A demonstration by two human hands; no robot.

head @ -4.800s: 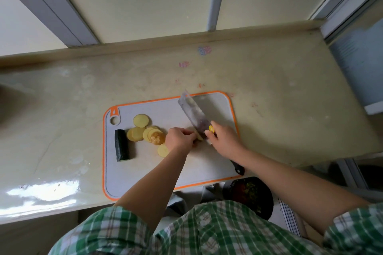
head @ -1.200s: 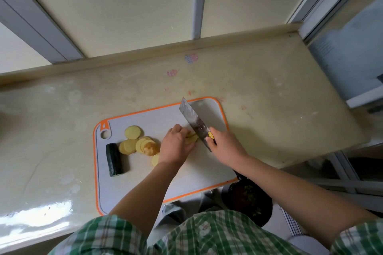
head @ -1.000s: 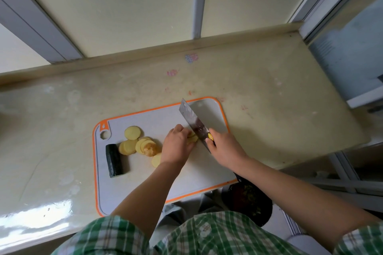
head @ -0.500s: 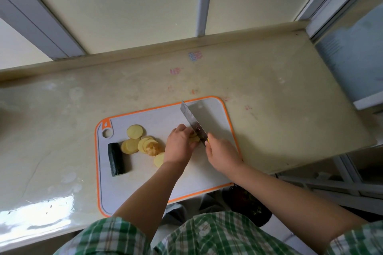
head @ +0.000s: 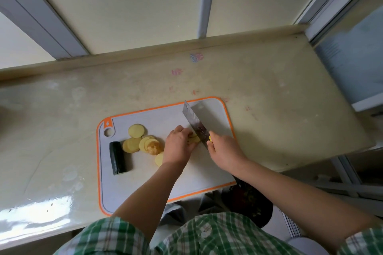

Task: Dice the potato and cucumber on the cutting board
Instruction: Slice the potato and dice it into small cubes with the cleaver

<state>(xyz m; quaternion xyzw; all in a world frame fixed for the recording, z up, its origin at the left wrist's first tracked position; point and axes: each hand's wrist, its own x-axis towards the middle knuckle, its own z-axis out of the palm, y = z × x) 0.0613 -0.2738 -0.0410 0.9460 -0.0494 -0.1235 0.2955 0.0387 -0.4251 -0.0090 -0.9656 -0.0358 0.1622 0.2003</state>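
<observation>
The right hand [head: 226,151] grips the handle of a cleaver [head: 194,123], whose blade angles toward the far right corner of the cutting board [head: 186,174]. Just left of the blade, the left hand [head: 179,145] holds down a potato stack [head: 193,139] with curled fingers. Loose potato slices [head: 135,143] lie further left, and a dark cucumber piece [head: 117,158] rests near the board's left edge. The board sits at the near edge of the counter [head: 279,99]. Below that edge is a dark bowl [head: 248,207]; its contents are unclear.
</observation>
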